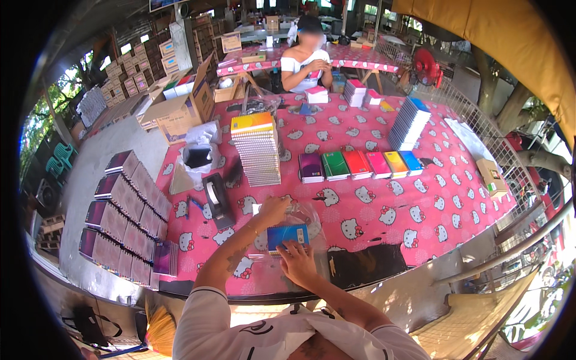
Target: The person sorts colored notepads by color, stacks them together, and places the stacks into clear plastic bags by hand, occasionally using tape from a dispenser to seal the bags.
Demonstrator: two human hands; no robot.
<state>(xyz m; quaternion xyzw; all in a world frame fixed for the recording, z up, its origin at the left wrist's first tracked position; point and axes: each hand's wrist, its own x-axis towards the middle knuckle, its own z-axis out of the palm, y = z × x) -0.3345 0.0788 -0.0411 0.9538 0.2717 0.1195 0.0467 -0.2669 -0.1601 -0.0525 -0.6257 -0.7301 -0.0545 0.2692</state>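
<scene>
A blue spiral notebook point(288, 233) lies on clear plastic near the front edge of the table. My right hand point(298, 264) rests on its lower part, fingers spread flat. Just beyond it, my left hand point(273, 211) is closed on the edge of a clear plastic bag point(309, 216); its fingertips are partly hidden. To the left of that hand stands a black tape dispenser point(218, 201). Behind my hands rises a tall stack of yellow-topped spiral notebooks point(257, 150). A row of small notebooks point(357, 164) in several colours lies to the right of that stack.
The table has a pink patterned cover point(384, 240). Stacked purple notebooks point(129, 219) stand at its left, beside blue pens point(192, 206). A blue-topped notebook stack point(410, 123) leans at the right. An open carton point(180, 111) is behind left. A co-worker point(306, 60) sits across the table.
</scene>
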